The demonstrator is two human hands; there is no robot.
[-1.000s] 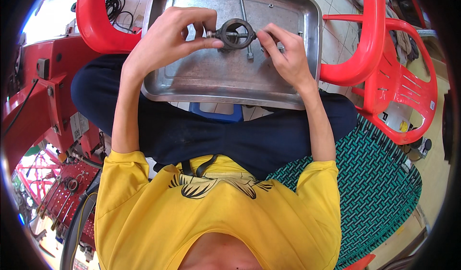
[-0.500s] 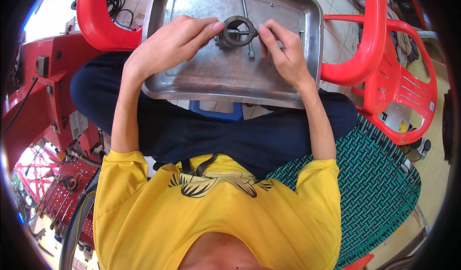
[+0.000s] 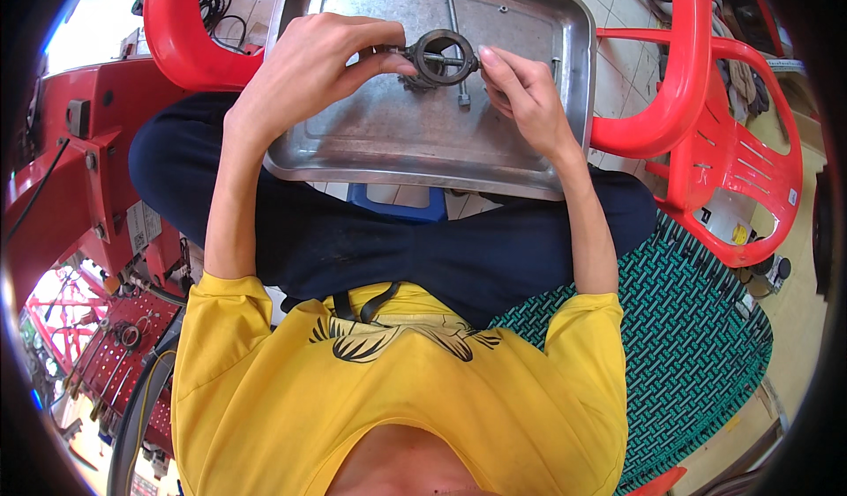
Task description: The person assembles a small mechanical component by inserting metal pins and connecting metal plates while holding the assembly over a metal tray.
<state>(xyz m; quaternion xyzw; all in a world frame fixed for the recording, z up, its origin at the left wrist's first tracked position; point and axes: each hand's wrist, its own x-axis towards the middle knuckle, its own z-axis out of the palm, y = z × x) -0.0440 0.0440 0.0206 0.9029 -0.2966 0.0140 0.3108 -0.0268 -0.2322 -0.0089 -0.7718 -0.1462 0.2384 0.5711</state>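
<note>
Dark ring [image 3: 450, 81], gripped at its three-o'clock edge by the right hand [image 3: 534, 99]; at three o'clock from the left hand [image 3: 340, 51], pinching what seems the outer end of a bolt [image 3: 441, 59] aligned nine-to-three across the round opening. Dull, thick-walled. Over the tray [image 3: 423, 179], with a long rod [image 3: 452, 11] behind, running twelve to six.
</note>
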